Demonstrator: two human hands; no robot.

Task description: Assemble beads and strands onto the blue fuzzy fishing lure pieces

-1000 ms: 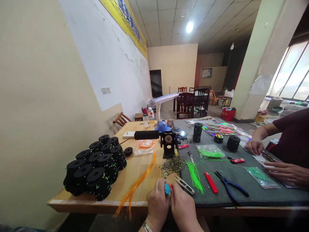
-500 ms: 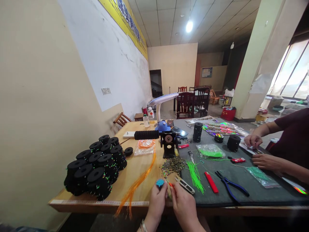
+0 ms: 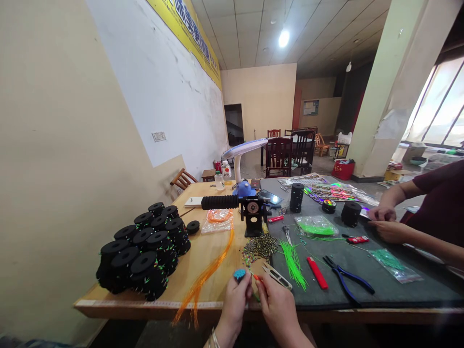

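My left hand [image 3: 235, 302] is closed around something dark with a clustered bright-blue top [image 3: 239, 274]; its kind is unclear. Close beside it, my right hand [image 3: 278, 302] pinches a small orange-red piece [image 3: 256, 277], too small to name. A thin green strand hangs between the hands. Just beyond my fingers lie thread snips [image 3: 277, 276], partly behind my right hand. A pile of small dark and brassy beads [image 3: 266, 246] is spread past them. Bright green strands [image 3: 294, 266] fan out to the right, and a long orange bundle of strands [image 3: 208, 273] trails over the wood on the left.
Black foam spools [image 3: 145, 263] stand massed at the left. A black clamp device [image 3: 253, 212] holds a ribbed black roll at the centre. A red lighter [image 3: 317, 273] and blue-handled pliers [image 3: 348, 280] lie on the grey mat. At right, a co-worker's hands [image 3: 386, 224] handle something.
My two hands stay in almost the same place, with only slight movement. The co-worker's hands have come closer together.
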